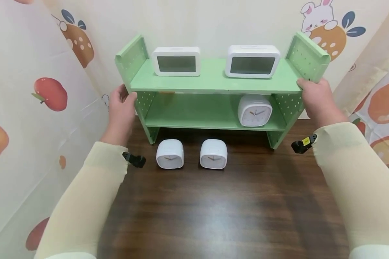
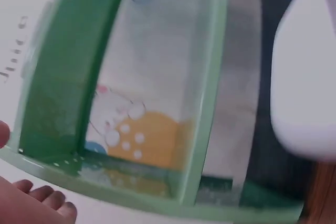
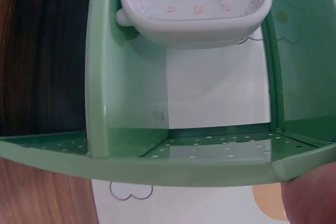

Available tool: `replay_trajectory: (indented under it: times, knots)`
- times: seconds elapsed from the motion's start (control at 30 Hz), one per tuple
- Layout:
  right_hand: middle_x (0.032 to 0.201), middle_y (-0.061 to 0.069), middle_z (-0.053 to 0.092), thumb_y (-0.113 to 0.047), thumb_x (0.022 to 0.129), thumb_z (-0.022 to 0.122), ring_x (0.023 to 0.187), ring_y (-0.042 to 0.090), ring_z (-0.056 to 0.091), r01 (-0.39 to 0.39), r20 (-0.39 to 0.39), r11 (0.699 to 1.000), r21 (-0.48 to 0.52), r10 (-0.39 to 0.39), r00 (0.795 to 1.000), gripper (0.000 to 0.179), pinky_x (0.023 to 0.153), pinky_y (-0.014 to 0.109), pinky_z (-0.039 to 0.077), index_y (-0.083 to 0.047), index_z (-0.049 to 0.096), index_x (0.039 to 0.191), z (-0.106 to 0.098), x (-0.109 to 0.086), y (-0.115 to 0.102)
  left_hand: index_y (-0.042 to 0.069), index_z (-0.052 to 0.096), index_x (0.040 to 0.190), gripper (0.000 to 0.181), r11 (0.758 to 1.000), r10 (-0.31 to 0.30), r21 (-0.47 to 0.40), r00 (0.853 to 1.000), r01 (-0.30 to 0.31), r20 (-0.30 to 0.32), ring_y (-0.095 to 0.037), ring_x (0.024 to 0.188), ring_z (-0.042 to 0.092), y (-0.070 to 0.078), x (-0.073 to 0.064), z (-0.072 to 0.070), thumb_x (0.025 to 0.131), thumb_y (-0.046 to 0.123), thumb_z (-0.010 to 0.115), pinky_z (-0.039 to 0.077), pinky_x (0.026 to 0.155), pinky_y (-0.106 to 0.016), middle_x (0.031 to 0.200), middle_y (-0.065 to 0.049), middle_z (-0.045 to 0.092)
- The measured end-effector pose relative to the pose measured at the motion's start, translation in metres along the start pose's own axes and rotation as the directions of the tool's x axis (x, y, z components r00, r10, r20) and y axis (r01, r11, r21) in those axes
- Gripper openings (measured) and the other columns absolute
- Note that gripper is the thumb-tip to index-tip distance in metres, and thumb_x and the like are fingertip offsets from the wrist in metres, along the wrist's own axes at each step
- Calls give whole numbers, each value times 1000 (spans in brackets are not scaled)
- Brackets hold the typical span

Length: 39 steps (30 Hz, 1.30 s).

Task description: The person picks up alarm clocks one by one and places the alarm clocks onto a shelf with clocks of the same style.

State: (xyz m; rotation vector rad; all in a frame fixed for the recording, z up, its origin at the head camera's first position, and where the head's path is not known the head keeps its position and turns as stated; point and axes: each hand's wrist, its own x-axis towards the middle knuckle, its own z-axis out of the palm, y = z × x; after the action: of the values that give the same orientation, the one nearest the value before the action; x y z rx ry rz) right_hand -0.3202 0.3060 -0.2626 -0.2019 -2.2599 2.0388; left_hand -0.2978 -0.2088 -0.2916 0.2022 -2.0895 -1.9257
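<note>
A green two-tier shelf [image 1: 197, 90] with perforated side panels stands against the back wall. My left hand [image 1: 120, 108] grips its left side panel, thumb at the front edge near the upper board and fingers on the outer face. At the opposite end, my right hand [image 1: 321, 99] holds the right side panel, its thumb over the front corner of the upper board. Two white digital clocks [image 1: 176, 62] with dark blank screens stand on top. On the lower board, a white analog alarm clock [image 1: 254, 110] sits toward the right; its dial fills the top of the right wrist view.
Two more white alarm clocks, one on the left [image 1: 170, 154] and one nearer the middle [image 1: 213, 154], stand on the dark wooden tabletop [image 1: 220, 212] before the shelf. Fruit-and-rabbit patterned sheets [image 1: 48, 144] hang at the back and both sides.
</note>
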Motion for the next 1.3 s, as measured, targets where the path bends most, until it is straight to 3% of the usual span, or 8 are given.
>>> replay_trajectory:
  times: [0.1, 0.37, 0.5, 0.63, 0.87, 1.07, 1.3]
  knots:
    - [160, 2, 38, -33, 109, 48, 142, 16, 39, 7, 1, 1000, 10, -7, 1000, 55, 124, 38, 19, -21, 33, 161, 0, -1, -1, 13, 29, 162, 62, 998, -6, -67, 1000, 5, -19, -10, 146, 30, -6, -17, 1, 106, 28, 53, 26, 120, -26, 163, -2, 33]
    - [148, 0, 50, -31, 108, 51, 133, 14, 48, 17, -39, 998, 57, -15, 999, 53, 122, 34, 25, -18, 39, 158, 1, -1, 0, 11, 29, 161, 64, 992, -24, -122, 996, 13, -86, -11, 146, 32, -32, -65, 6, 106, 25, 57, 28, 119, -24, 162, -1, 36]
    - [144, -4, 52, -35, 108, 51, 131, 12, 49, -4, -50, 1000, 23, 5, 999, 53, 122, 34, 24, -20, 40, 157, -1, -2, 0, 9, 29, 160, 66, 992, -17, -128, 993, 2, -115, -13, 146, 34, -52, -87, 20, 104, 21, 62, 31, 118, -25, 162, -5, 35]
    - [148, -3, 50, -36, 109, 49, 136, 14, 46, -4, -37, 1000, 23, 5, 999, 53, 123, 36, 20, -23, 38, 159, -2, -4, 1, 7, 29, 159, 73, 995, -2, -101, 993, -11, -121, -16, 148, 33, -68, -103, 33, 101, 25, 68, 26, 121, -31, 161, -9, 35]
    - [150, -2, 49, -35, 108, 50, 137, 14, 44, 13, -52, 1000, 28, -11, 999, 53, 124, 37, 18, -21, 39, 159, -2, -3, 2, 5, 30, 158, 87, 999, 17, 32, 992, -13, -126, -19, 150, 26, -93, -118, 46, 92, 37, 77, 21, 122, -47, 162, -10, 33]
    - [154, -1, 45, -34, 109, 49, 139, 15, 42, 21, -22, 998, 54, -20, 1000, 54, 124, 39, 16, -23, 36, 161, -4, -3, 3, 8, 23, 160, 98, 992, -37, 112, 990, 52, -135, -26, 149, 25, -113, -125, 62, 88, 39, 82, 24, 121, -46, 163, -12, 26]
    - [161, 0, 40, -35, 110, 47, 143, 16, 38, 26, 11, 999, 28, -26, 1000, 54, 125, 39, 14, -24, 34, 161, -2, -4, 2, 7, 21, 159, 108, 977, 99, 207, 974, -56, -204, -34, 145, 26, -138, -142, 80, 80, 32, 90, 28, 116, -52, 161, -13, 20]
